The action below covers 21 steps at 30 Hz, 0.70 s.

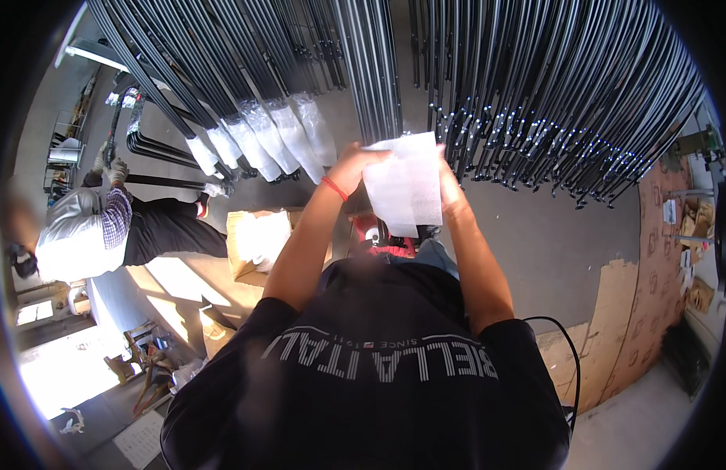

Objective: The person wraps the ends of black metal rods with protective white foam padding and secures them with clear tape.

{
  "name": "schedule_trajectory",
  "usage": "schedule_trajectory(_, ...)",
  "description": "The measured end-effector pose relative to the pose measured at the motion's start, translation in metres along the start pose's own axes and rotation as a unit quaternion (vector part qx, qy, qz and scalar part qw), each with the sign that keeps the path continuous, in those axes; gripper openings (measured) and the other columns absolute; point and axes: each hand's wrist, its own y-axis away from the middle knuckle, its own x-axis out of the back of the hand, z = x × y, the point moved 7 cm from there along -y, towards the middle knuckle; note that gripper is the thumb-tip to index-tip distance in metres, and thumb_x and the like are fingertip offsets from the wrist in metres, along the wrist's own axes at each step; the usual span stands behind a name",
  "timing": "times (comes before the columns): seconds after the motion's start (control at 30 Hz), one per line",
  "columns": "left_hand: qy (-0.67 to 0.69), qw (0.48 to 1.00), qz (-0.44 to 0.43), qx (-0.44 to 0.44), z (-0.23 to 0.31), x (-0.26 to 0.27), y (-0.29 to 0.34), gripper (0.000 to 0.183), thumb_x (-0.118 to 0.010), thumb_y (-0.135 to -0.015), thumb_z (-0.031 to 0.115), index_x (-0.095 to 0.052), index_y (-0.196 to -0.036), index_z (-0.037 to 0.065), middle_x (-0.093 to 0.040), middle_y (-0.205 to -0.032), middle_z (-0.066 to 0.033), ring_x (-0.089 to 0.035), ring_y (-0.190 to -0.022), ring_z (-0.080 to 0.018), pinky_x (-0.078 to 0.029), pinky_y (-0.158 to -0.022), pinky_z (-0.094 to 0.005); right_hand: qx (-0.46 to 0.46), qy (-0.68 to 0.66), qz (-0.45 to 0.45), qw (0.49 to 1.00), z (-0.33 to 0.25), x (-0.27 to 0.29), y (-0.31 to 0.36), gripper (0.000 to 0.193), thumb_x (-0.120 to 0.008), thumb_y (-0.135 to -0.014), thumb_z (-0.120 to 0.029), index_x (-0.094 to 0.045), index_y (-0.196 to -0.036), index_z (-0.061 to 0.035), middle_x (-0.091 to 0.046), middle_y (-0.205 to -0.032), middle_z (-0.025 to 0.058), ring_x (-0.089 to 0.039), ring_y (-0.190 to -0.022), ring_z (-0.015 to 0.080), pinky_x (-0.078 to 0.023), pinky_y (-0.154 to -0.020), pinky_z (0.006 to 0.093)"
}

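A thin white wrapping sheet point(406, 188) hangs between my two hands, over the lower ends of a bundle of long black tubes point(371, 74). My left hand point(357, 168), with a red cord at the wrist, is closed on its upper left edge, thumb lying over the sheet. Along the right edge, my right hand point(450, 188) grips the same sheet, its fingers partly hidden behind it. Below the sheet, a small dark piece and something red point(390, 249) show near my body. Whatever lies behind the sheet is covered.
Black tubes with white-wrapped ends point(281, 137) stand to the left. A dense row of bare black tubes point(535, 117) stands to the right. An open cardboard box point(245, 239) holds white material. A gloved co-worker point(85, 227) handles tubes at far left. Cardboard sheeting point(641, 290) lies at right.
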Motion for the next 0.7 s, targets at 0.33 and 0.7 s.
schedule_trajectory(0.33, -0.035, 0.999, 0.016, -0.022, 0.002, -0.003, 0.003, 0.042, -0.068, -0.071, 0.008, -0.045, -0.100, -0.011, -0.059, -0.092, -0.0173, -0.060, -0.085, -0.0231, -0.049, -0.075, -0.0323, 0.159, 0.568, 0.279, 0.758, -0.070, -0.019, 0.032, 0.029, -0.054, -0.080, -0.027, -0.059, -0.081, 0.0016, -0.060, -0.068, 0.0205, -0.061, -0.062, 0.0337, -0.047, -0.058, 0.0395)
schedule_trajectory(0.7, 0.093, 0.988, -0.106, -0.066, -0.007, 0.002, 0.013, 0.026, -0.049, -0.084, 0.004, -0.043, -0.108, -0.004, -0.054, -0.105, -0.0122, -0.054, -0.097, -0.0203, -0.044, -0.084, -0.0327, 0.188, 0.605, 0.177, 0.753, -0.030, -0.015, -0.029, 0.024, -0.045, -0.084, -0.023, -0.057, -0.083, -0.0022, -0.063, -0.078, 0.0126, -0.060, -0.073, 0.0291, -0.044, -0.071, 0.0390)
